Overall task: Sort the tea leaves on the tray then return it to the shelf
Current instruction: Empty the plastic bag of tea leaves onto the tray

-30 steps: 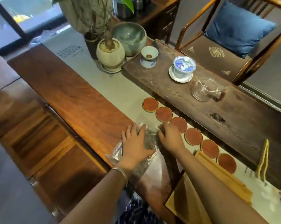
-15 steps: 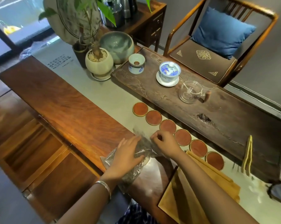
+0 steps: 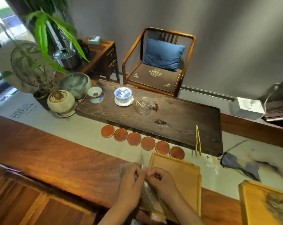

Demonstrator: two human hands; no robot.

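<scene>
Here, both hands (image 3: 144, 179) pinching clear bag (image 3: 146, 194), beside tray (image 3: 178, 176)

A plain grey wall (image 3: 218, 38) closed the far side of the room. Against it stood a wooden armchair (image 3: 160, 62) with a blue cushion (image 3: 162, 54) on a dark embroidered seat pad. To its left was a small dark side table (image 3: 103, 57) with drawers. Daylight came in through a window (image 3: 1, 21) at the upper left, behind a leafy potted plant (image 3: 56, 93). The long reddish-brown wooden tabletop (image 3: 56, 156) carried a pale runner (image 3: 82, 127), and a dark carved tea board (image 3: 170, 120) lay on it.
</scene>
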